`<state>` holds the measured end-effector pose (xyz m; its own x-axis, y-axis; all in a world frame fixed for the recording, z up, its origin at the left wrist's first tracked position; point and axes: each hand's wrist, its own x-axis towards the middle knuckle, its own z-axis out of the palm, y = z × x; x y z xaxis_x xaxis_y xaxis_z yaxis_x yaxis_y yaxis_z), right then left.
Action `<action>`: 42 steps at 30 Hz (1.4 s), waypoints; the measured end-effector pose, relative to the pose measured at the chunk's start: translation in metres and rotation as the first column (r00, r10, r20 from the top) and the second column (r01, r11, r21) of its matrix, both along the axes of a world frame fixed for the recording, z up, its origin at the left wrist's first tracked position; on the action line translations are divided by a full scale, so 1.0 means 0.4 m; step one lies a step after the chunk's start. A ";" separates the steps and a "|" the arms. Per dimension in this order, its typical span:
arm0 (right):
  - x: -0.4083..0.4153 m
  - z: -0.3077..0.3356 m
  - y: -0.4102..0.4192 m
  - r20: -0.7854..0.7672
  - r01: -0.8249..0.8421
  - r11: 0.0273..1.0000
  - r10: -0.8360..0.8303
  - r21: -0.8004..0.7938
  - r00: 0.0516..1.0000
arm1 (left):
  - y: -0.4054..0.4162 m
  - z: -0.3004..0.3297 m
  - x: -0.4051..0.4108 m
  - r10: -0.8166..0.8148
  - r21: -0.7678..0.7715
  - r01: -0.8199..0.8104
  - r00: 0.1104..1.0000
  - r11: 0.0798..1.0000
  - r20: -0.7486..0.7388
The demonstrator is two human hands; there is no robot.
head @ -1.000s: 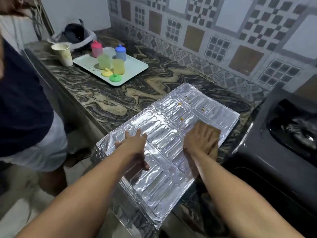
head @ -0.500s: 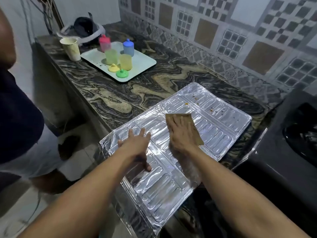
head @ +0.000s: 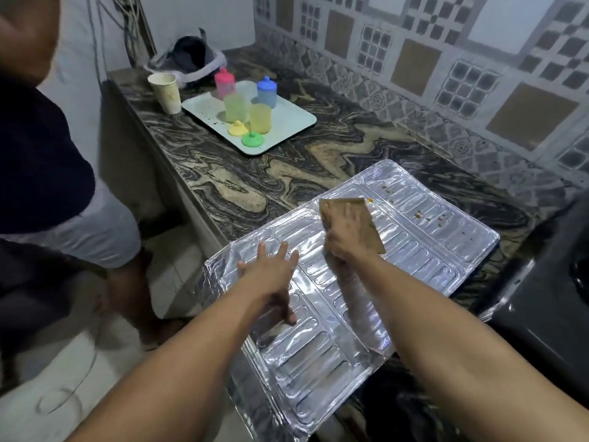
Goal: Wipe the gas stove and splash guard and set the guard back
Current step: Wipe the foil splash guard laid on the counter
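Since the earlier frames the right hand [head: 345, 232] has slid its brown cloth [head: 353, 215] leftward and toward the far side of the splash guard [head: 424, 250], away from the right-hand edge where it was a second ago, and it now sits near the middle fold. That hand presses flat on the cloth, fingers spread over it. Its partner, the left hand [head: 271, 275], has barely shifted: it rests open, fingers splayed, on the near left panel and steadies the sheet.

Judging by how things lie, the job is in its middle stretch. Lying flat on the marbled counter [head: 287, 173], the guard has its near end hanging past the counter edge. Orange and brown crumbs [head: 424, 215] dot the far right panel, so that part looks unwiped. At the right stands the gas stove [head: 541, 314], dark and glossy; whether it is already wiped I cannot tell. Setting the guard back is not yet done.

Farther left, a tray [head: 293, 119] holds coloured cups, and another person stands at the left.
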<state>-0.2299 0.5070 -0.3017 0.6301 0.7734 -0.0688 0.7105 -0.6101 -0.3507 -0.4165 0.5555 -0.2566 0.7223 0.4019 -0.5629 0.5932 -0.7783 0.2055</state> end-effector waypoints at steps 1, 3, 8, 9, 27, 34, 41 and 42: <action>-0.008 0.001 0.001 -0.006 -0.049 0.999 0.049 0.006 0.999 | 0.000 0.000 0.000 -0.004 0.003 0.004 1.000 1.000 -0.004; -0.035 0.004 -0.005 -0.017 -0.164 0.986 0.164 0.017 0.986 | 0.002 -0.001 0.000 -0.006 0.008 0.006 1.000 1.000 0.000; -0.127 0.034 -0.082 -0.143 -0.250 0.967 0.256 0.055 0.956 | 0.004 -0.010 0.003 0.014 -0.003 -0.014 1.000 1.000 -0.005; -0.146 0.040 -0.103 -0.182 -0.245 0.968 0.252 0.060 0.951 | 0.004 -0.014 0.003 0.023 -0.009 -0.023 1.000 1.000 0.002; -0.102 0.169 -0.277 -0.321 0.590 0.677 -0.495 0.439 0.807 | -0.001 -0.014 -0.026 0.020 -0.010 -0.019 0.997 1.000 0.070; -0.144 0.041 -0.275 0.128 -0.233 0.949 0.263 -0.212 0.956 | -0.008 -0.022 -0.067 -0.001 0.039 -0.001 0.998 0.999 0.059; -0.153 0.017 -0.255 0.266 -0.391 0.875 0.464 -0.284 0.845 | 0.030 0.014 -0.036 0.008 0.185 -0.029 0.994 0.982 0.110; -0.151 0.016 -0.251 0.270 -0.412 0.863 0.488 -0.292 0.830 | 0.040 0.012 -0.024 0.017 0.219 -0.049 0.989 0.974 0.146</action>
<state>-0.2903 0.4067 -0.2951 0.2304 0.9658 -0.1188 0.9729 -0.2261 0.0486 -0.4263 0.5716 -0.2518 0.7730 0.5296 -0.3493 0.5961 -0.7947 0.1143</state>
